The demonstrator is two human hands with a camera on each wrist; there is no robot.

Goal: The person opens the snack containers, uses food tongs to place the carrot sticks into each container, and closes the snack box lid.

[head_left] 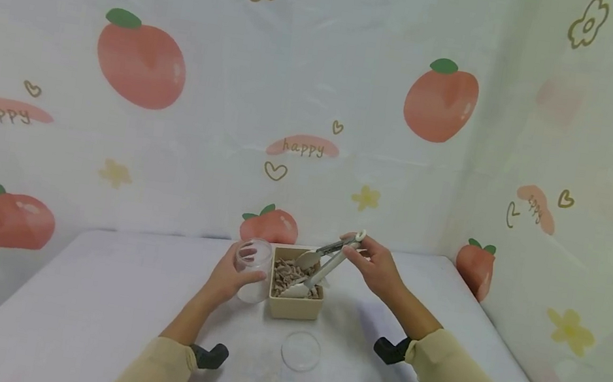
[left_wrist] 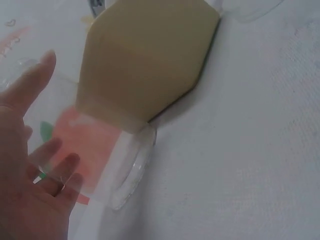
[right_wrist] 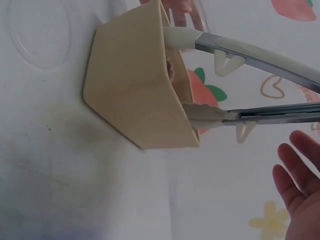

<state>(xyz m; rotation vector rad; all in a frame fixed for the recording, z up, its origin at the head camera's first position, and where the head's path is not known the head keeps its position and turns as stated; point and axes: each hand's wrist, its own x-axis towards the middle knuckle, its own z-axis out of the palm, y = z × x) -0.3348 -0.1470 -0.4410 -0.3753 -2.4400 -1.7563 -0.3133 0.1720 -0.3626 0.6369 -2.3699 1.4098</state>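
Steel tongs point(head_left: 326, 261) in right hand point(head_left: 375, 268)

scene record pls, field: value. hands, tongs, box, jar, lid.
left hand: grips clear jar, upright on table, left of box
right hand: holds tongs at hinge end
tongs: arms spread, tips down in box
box: beige, open, holds brown pieces
lid: clear, round, flat on table in front of box, untouched
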